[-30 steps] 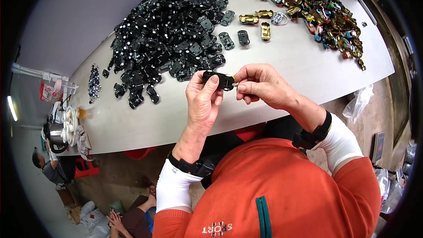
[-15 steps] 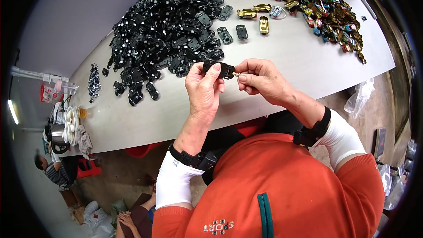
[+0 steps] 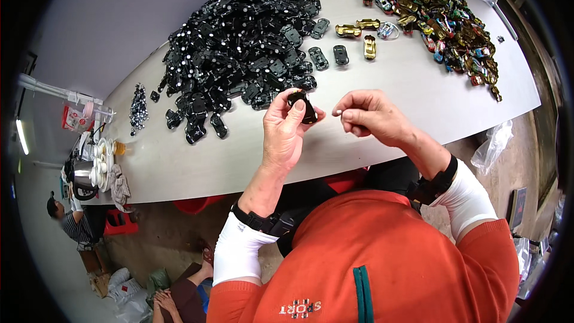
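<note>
The left hand [image 3: 286,131] grips a black toy car chassis [image 3: 303,106] between thumb and fingertips, holding it upright above the near edge of the table [image 3: 382,125]. Just beside it, a small gap apart, the right hand [image 3: 369,116] pinches a tiny white part [image 3: 337,112] between thumb and forefinger, its other fingers curled in; the part points toward the chassis without touching it. Both wrists wear dark bands over white sleeves, and an orange shirt fills the lower part of the view. Beyond the left hand, a large heap of black chassis [image 3: 239,42] spreads over the table's far left, with strays lying at its near rim. To the right of the heap a few single cars lie apart: two dark ones [image 3: 329,57] and three gold ones [image 3: 359,33]. At the far right end a pile of coloured cars [image 3: 439,15] runs along the table. Near the left end lies a small cluster of dark bits [image 3: 139,107]. Off the table's left end stand a kettle [image 3: 81,173] and cups, with another person [image 3: 69,218] seated below.
</note>
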`<state>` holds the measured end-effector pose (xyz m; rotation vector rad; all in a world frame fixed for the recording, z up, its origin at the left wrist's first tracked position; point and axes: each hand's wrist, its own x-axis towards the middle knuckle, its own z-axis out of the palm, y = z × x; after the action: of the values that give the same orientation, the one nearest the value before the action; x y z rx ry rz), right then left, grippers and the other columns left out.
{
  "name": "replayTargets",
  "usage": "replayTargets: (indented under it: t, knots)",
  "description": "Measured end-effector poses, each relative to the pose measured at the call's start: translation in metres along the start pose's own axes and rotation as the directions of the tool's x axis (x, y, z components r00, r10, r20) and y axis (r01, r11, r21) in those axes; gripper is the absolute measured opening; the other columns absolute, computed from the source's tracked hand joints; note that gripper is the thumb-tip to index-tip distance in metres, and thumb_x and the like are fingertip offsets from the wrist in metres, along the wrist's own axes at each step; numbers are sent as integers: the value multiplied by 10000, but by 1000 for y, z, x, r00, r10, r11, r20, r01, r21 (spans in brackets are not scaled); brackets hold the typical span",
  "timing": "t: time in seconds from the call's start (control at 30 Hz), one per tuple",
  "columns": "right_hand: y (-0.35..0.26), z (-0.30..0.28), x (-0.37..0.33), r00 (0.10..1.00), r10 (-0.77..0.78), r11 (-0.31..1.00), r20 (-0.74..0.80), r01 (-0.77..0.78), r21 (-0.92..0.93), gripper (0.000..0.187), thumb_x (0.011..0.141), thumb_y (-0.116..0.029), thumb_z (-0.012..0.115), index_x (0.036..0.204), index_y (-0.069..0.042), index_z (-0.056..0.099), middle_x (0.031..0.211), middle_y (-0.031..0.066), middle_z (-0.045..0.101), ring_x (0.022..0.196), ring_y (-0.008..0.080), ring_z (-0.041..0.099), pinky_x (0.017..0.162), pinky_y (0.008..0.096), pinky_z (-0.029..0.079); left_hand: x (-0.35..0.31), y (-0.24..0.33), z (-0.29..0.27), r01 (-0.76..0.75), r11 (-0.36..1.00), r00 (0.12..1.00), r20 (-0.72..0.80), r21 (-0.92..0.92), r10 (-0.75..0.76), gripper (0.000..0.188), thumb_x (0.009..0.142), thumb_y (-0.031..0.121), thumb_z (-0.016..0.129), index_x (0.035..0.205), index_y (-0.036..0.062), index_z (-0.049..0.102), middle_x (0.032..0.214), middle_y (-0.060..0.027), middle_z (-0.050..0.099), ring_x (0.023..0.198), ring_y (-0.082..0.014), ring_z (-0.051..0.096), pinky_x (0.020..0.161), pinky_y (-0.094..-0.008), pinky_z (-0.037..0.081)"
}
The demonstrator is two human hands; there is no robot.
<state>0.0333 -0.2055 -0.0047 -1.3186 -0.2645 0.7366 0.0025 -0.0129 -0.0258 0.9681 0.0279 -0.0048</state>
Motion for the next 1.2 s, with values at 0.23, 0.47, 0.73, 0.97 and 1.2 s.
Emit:
replayTargets:
  t: [0.23,0.47,0.73,0.97,1.2]
  knots:
    - [-21,3,2,993,-14,998,116,21,-65,167,853,-105,550,957,19,591,687,45,580,570,62,495,497,189,406,-14,-5,-17,111,989,972,195,99,-128,166,841,81,605,992,14,582,837,-77,622,657,-78,492,576,-185,384]
    - [-11,9,0,994,-57,994,95,66,-91,172,857,-128,555,959,9,572,688,40,575,575,55,509,494,182,414,-18,0,-8,252,962,940,210,106,-269,159,845,103,605,978,18,585,797,-64,619,592,-69,485,502,-167,363]
    - [-18,6,-4,984,39,991,175,-16,-130,149,842,-88,572,932,30,557,708,77,602,586,85,568,473,185,444,-17,0,-14,135,956,934,289,261,-211,187,824,117,629,962,-3,593,793,-53,585,581,-61,480,463,-150,340]
    - [-19,4,-6,978,74,993,193,-55,-103,148,833,-61,560,921,58,549,715,109,621,587,134,625,456,202,460,-17,3,-13,153,911,921,279,384,-272,141,818,71,622,937,-4,610,739,-1,545,566,-43,439,473,-160,344]
    - [-9,6,2,990,-33,952,138,73,-299,54,848,-20,511,885,18,518,672,62,590,574,78,556,475,191,440,-18,3,-4,104,871,951,207,480,-228,119,833,51,594,941,2,610,717,-8,558,541,-38,442,448,-157,328]
